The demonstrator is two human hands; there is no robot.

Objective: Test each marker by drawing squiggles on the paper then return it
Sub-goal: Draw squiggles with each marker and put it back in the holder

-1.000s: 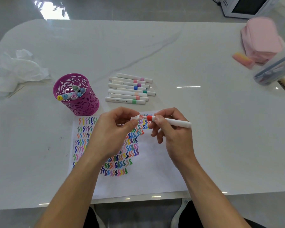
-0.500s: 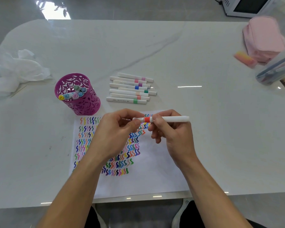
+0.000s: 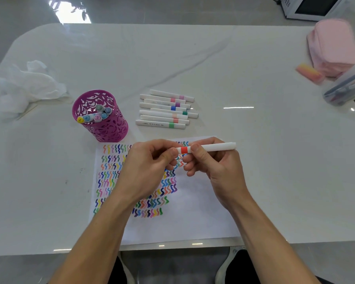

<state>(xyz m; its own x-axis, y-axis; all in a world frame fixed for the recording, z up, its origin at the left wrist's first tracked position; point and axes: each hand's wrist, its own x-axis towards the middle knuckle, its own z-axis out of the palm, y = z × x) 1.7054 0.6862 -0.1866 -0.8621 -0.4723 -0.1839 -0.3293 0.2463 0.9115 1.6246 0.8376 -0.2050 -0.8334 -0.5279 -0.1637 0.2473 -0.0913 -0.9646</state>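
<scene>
A white marker with a red band (image 3: 211, 147) lies level in the air above the paper (image 3: 195, 214). My right hand (image 3: 215, 169) grips its barrel just right of the band. My left hand (image 3: 148, 169) pinches the marker's capped left end, which its fingers hide. The paper carries many rows of coloured squiggles, partly covered by my left forearm. A magenta cut-out pen cup (image 3: 100, 115) with several markers stands left of the paper's top edge. Several white markers with coloured bands lie in a row (image 3: 164, 109) behind the paper.
Crumpled white tissue (image 3: 23, 87) sits at the far left. At the right are a pink pouch (image 3: 334, 48), an orange-pink eraser (image 3: 309, 73) and a clear plastic case (image 3: 348, 87). A white appliance (image 3: 312, 7) stands beyond the table.
The cap held in my left hand has met the red-banded marker's tip end. The marker has swung from a tilt to level.
</scene>
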